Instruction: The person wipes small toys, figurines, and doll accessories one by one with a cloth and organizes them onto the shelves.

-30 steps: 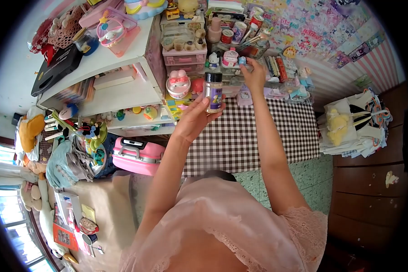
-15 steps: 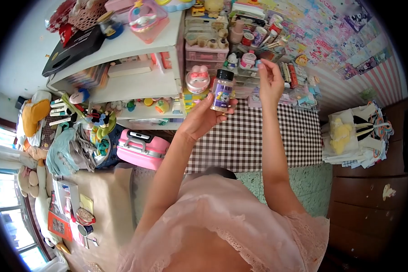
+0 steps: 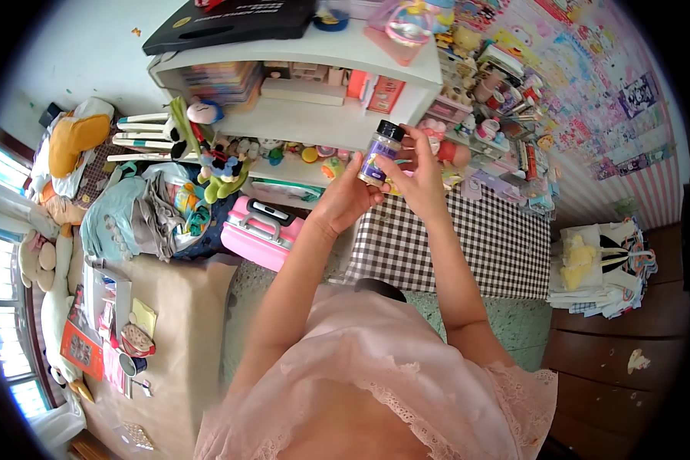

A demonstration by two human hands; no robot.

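Observation:
A small clear jar (image 3: 379, 150) with a black lid and a purple label is held up before the white shelf, slightly tilted. My left hand (image 3: 343, 198) is closed around its lower part from the left. From the right, my right hand (image 3: 422, 180) grips the same jar, its thumb across the label and its fingers beside and behind the lid. Part of the label is covered by that thumb. The jar's contents are hard to make out.
A checkered table (image 3: 437, 241) stands below and to the right, with crowded drawers and toys at its back. A pink suitcase (image 3: 257, 241) is on the floor at left. Behind the jar is a white shelf (image 3: 314, 123). Folded clothes (image 3: 609, 268) lie at far right.
My right hand has come from the cluttered back of the table to the jar and taken hold of it. The view has turned left. My left hand keeps the jar.

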